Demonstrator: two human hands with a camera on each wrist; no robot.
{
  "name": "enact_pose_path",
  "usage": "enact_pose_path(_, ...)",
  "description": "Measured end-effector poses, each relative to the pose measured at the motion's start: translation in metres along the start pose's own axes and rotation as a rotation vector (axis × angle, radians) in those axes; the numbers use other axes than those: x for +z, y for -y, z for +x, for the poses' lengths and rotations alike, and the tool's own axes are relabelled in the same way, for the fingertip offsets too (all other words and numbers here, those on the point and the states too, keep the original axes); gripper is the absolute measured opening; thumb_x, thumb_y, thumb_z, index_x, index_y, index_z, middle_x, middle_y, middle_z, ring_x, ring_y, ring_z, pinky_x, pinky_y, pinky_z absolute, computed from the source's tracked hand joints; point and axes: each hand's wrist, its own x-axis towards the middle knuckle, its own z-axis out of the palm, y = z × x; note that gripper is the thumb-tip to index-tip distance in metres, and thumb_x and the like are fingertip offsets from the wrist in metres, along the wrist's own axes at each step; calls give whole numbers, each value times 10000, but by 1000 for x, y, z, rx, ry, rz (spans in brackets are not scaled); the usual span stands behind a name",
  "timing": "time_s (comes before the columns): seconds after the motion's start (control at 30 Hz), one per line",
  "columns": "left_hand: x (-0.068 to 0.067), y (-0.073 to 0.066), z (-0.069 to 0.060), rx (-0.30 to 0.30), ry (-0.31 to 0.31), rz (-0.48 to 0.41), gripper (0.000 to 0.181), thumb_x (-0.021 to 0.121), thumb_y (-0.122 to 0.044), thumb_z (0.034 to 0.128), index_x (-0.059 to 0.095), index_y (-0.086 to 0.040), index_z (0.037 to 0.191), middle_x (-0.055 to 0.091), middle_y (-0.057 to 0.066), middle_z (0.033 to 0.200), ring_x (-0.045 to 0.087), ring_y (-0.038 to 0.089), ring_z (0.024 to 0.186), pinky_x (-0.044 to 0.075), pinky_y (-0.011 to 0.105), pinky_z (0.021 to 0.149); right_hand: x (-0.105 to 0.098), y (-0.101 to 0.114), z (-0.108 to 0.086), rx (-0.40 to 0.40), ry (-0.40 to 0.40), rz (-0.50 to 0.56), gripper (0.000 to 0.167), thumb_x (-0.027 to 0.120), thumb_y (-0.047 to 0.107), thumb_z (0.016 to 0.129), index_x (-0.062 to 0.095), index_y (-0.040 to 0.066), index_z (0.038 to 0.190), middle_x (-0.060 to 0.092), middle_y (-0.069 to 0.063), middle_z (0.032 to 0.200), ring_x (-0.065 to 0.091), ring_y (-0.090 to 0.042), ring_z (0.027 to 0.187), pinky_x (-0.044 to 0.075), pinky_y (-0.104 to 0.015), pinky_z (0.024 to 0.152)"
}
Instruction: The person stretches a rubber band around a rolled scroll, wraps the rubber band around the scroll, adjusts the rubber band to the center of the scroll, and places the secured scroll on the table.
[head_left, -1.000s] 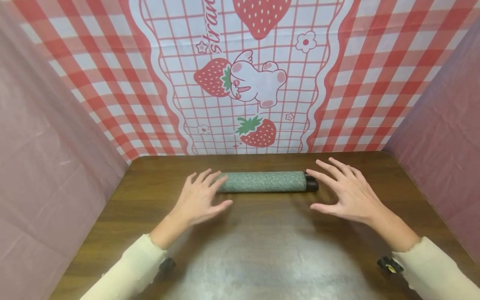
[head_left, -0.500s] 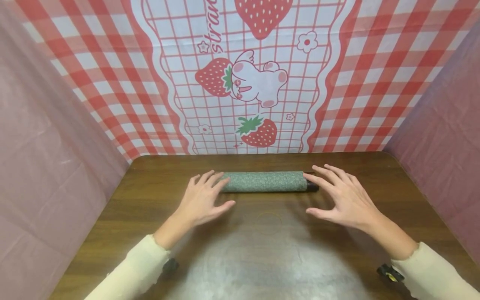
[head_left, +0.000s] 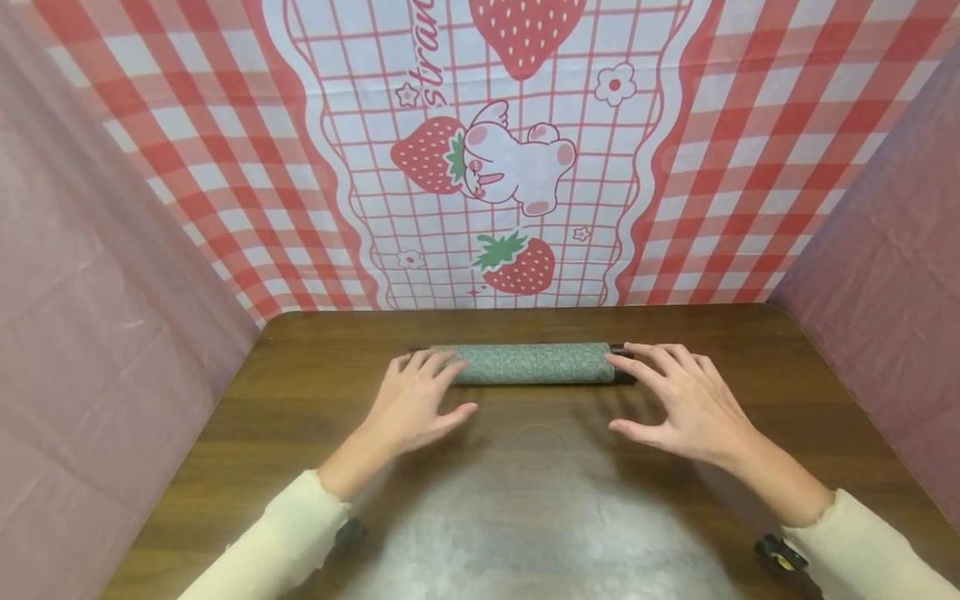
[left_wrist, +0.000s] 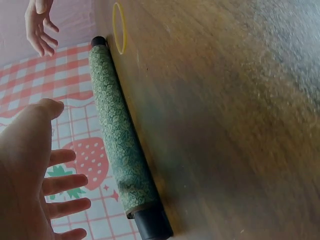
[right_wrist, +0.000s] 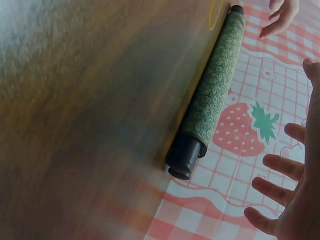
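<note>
A rolled scroll (head_left: 532, 364) with a green leaf-patterned cover lies crosswise on the table, its black rod ends (right_wrist: 184, 154) sticking out. My left hand (head_left: 412, 404) hovers over its left end, fingers spread and thumb apart. Over the right end is my right hand (head_left: 693, 408), likewise spread. In the left wrist view a gap shows between my left fingers (left_wrist: 67, 185) and the scroll (left_wrist: 117, 135). The right wrist view also has my right fingers (right_wrist: 282, 167) apart from it. Nothing is held by either hand.
A thin yellow ring (left_wrist: 124, 37), like a rubber band, lies on the brown wooden table (head_left: 480, 525) in front of the scroll. A red-and-white strawberry cloth (head_left: 517, 200) hangs behind, with pink cloth walls (head_left: 112, 333) at both sides.
Both hands have come slightly closer together, and their fingers have lowered toward the scroll's ends. The scroll has stayed in place.
</note>
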Motion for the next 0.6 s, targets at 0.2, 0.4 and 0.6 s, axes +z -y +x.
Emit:
enact_pose_path(0.2,6,-4,2,-3,26,-18,643,684,-638,1025,699,-194,1490,700,103,1556,669,352,1412,544,629,1147,1,3,-2,0,-30,2,878,898,613,788,648,289,1565,715,-109,1465,641,-359,1254,480,-475,834)
enact_pose_path(0.4,8,-14,6,9,32,-21,572,702,-608,1031,746,-176,1402,747,95,1466,688,337,1360,563,598,1107,5,5,-4,7,-43,25,828,910,586,794,682,280,1529,741,-80,1404,661,-325,1202,457,-406,793)
enact_pose_path(0.6,9,-23,10,33,36,-13,494,722,-572,1032,777,-181,1329,772,84,1388,701,324,1322,587,589,1078,6,8,-5,24,-43,41,800,924,555,791,701,273,1505,751,-50,1359,669,-309,1192,454,-389,777)
